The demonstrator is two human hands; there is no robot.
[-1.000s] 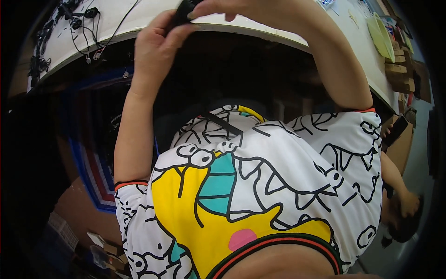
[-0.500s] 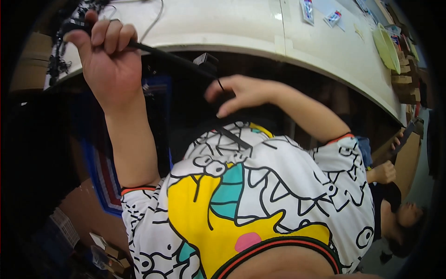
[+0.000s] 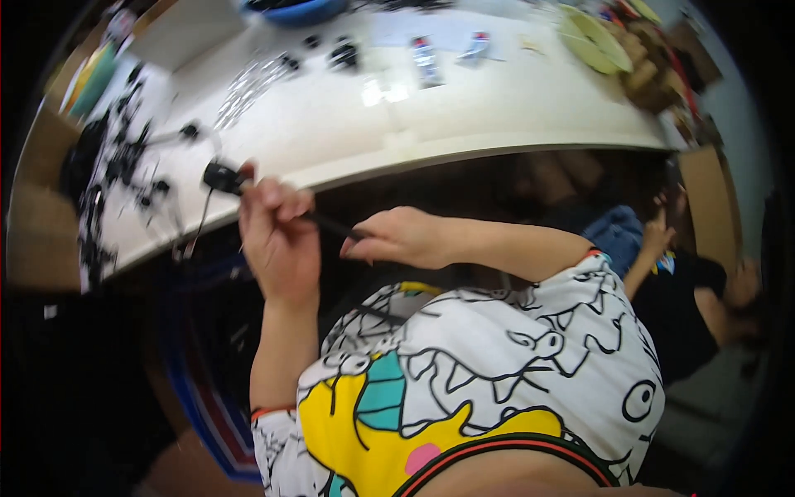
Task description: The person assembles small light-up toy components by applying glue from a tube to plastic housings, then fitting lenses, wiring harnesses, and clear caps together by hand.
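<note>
A slim black rod (image 3: 330, 224) slants across in front of my chest, just off the table's near edge. My left hand (image 3: 281, 240) is closed round its upper part. A thick black end piece (image 3: 222, 176) juts past the left fingers over the table, and a thin dark cord or wire hangs down from it. At the rod's lower right end, my right hand (image 3: 402, 238) pinches it between thumb and fingers. The fingers cover part of the rod, and motion blurs the detail, so its exact kind is unclear.
On the white table (image 3: 505, 116) lie many small black parts (image 3: 124, 161), clear plastic bags (image 3: 252, 87) and two small tubes (image 3: 426, 62). A blue bowl (image 3: 298, 12) and a yellow-green basin (image 3: 592, 37) stand farther back. Another person (image 3: 675, 311) sits at the right.
My right hand, loose with fingers apart before, now pinches the rod's lower end. My hands are closer together. The view has shifted, showing more of the table.
</note>
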